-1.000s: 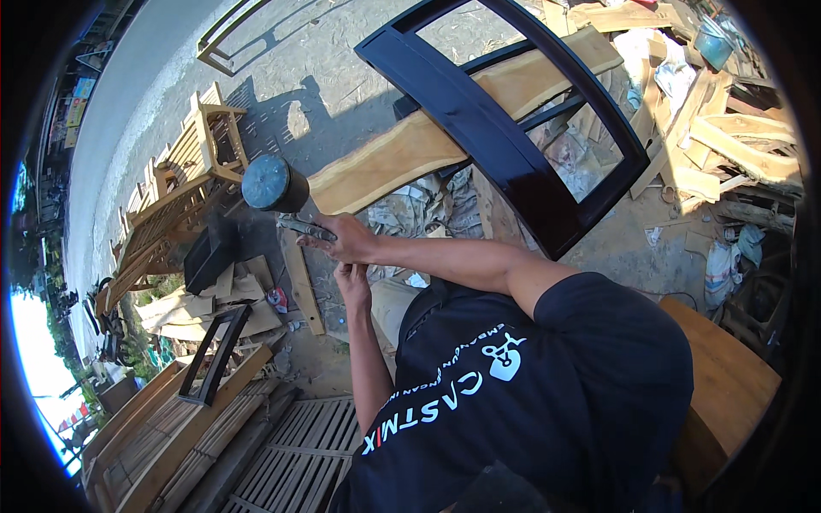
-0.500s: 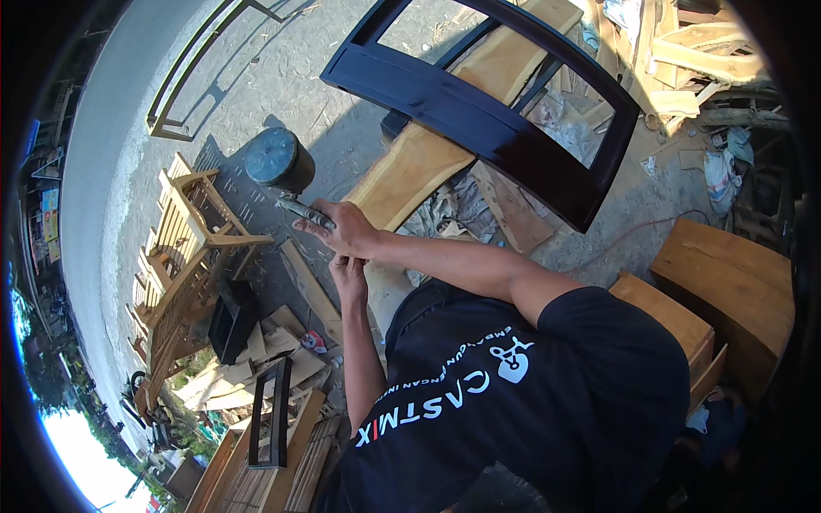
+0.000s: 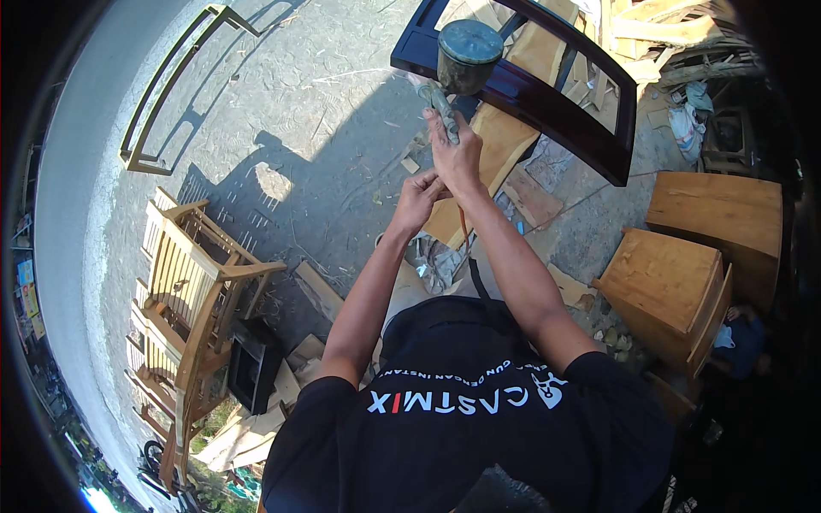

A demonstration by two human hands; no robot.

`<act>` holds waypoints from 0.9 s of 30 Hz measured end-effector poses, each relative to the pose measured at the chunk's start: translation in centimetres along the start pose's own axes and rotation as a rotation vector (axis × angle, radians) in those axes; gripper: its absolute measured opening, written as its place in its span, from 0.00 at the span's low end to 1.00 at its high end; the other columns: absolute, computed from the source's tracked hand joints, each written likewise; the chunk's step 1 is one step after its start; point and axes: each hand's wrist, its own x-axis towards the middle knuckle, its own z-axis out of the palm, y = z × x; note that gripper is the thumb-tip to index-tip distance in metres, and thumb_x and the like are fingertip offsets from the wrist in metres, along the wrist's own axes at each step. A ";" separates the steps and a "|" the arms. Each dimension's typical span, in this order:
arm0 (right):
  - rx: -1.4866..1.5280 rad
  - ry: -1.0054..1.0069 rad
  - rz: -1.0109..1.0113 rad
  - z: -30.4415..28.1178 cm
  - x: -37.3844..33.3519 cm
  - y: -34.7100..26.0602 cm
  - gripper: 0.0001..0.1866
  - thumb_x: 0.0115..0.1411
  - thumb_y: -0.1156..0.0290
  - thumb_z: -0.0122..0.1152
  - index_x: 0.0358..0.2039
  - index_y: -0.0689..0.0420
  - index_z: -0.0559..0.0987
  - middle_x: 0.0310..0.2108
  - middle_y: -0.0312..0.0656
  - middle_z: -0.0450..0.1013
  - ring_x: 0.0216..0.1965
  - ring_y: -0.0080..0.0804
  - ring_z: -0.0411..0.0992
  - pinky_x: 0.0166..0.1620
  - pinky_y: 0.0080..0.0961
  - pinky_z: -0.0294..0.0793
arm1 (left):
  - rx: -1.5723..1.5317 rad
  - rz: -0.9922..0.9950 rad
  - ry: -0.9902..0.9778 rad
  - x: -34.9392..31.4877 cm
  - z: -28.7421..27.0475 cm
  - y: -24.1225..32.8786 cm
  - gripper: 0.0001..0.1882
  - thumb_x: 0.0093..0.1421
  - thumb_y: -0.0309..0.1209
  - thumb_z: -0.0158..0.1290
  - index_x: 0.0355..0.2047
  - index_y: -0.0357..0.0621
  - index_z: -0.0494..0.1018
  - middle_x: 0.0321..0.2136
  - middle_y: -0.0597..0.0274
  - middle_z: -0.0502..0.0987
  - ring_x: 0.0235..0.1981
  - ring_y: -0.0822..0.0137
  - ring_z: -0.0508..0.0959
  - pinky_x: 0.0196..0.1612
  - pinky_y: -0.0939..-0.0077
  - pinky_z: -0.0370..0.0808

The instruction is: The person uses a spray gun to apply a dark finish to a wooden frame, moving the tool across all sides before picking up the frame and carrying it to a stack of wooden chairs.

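Observation:
My right hand (image 3: 457, 158) is wrapped round a paint spray gun (image 3: 441, 111), whose dark round cup (image 3: 469, 60) stands above it. Just below it, my left hand (image 3: 417, 202) has its fingers closed against the base of the grip. What they pinch there is hidden. An orange-brown hose (image 3: 464, 229) hangs down beside my right wrist. Beyond the gun lies a glossy dark brown wooden frame (image 3: 560, 124) with open panels, resting across a pale wooden plank (image 3: 505, 137). The cup overlaps the frame's left part in view.
Slatted wooden benches (image 3: 184, 274) stand at the left, near a black box-shaped piece (image 3: 254, 368). A thin frame (image 3: 141, 111) stands at the far left. Brown wooden cabinets (image 3: 663, 278) are at the right. Scrap wood (image 3: 676, 34) is heaped at the far right.
Both hands and the spray gun have swung right, from over the ground to the dark frame's left part. My view has shifted too. My grip on the gun stays the same.

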 end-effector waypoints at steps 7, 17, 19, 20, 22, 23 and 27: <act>-0.127 0.078 0.086 2.6 1.0 -1.4 0.26 0.68 0.46 0.60 0.39 0.61 0.83 0.22 0.46 0.78 0.25 0.39 0.79 0.33 0.37 0.76 | 0.026 -0.123 0.066 -4.6 -7.1 0.1 0.20 0.75 0.36 0.49 0.61 0.40 0.72 0.43 0.55 0.82 0.42 0.66 0.84 0.47 0.70 0.81; -0.245 0.332 0.211 -0.8 -1.3 -2.7 0.30 0.66 0.42 0.60 0.32 0.63 0.80 0.24 0.59 0.77 0.32 0.61 0.79 0.37 0.48 0.76 | 0.588 -0.794 0.378 -27.5 -34.4 -12.5 0.20 0.68 0.42 0.57 0.48 0.37 0.80 0.32 0.57 0.85 0.33 0.66 0.86 0.32 0.72 0.80; -0.266 0.372 0.230 -1.9 -1.9 -3.2 0.31 0.66 0.42 0.60 0.29 0.63 0.79 0.21 0.58 0.77 0.30 0.62 0.79 0.36 0.49 0.75 | 0.591 -0.848 0.371 -32.8 -38.1 -14.3 0.18 0.67 0.40 0.57 0.44 0.34 0.81 0.29 0.56 0.85 0.28 0.65 0.86 0.26 0.72 0.79; -0.298 0.388 0.243 -2.8 -2.1 -2.8 0.31 0.66 0.42 0.60 0.29 0.63 0.79 0.21 0.57 0.77 0.30 0.62 0.79 0.36 0.48 0.75 | 0.604 -0.893 0.363 -33.7 -38.2 -14.6 0.18 0.67 0.40 0.57 0.44 0.34 0.81 0.29 0.56 0.85 0.28 0.65 0.86 0.25 0.72 0.79; -0.264 0.376 0.263 -3.0 -1.8 -2.4 0.31 0.66 0.42 0.60 0.29 0.63 0.79 0.21 0.57 0.77 0.30 0.61 0.79 0.36 0.47 0.75 | 0.631 -0.983 0.364 -34.6 -37.7 -14.4 0.17 0.67 0.39 0.58 0.43 0.34 0.81 0.28 0.57 0.85 0.26 0.64 0.86 0.23 0.72 0.78; -0.199 0.350 0.270 -2.8 -1.3 -2.1 0.30 0.66 0.42 0.60 0.30 0.63 0.80 0.22 0.56 0.77 0.30 0.60 0.79 0.36 0.46 0.76 | 0.614 -0.964 0.345 -34.4 -37.3 -14.4 0.17 0.67 0.39 0.57 0.43 0.34 0.81 0.29 0.57 0.85 0.27 0.65 0.86 0.24 0.72 0.78; -0.171 0.245 0.220 -0.3 1.8 -2.8 0.29 0.67 0.42 0.59 0.36 0.61 0.83 0.23 0.53 0.78 0.30 0.52 0.80 0.36 0.41 0.76 | 0.514 -0.836 0.325 -30.2 -33.5 -14.1 0.18 0.69 0.40 0.55 0.45 0.36 0.81 0.32 0.59 0.86 0.32 0.66 0.87 0.30 0.74 0.78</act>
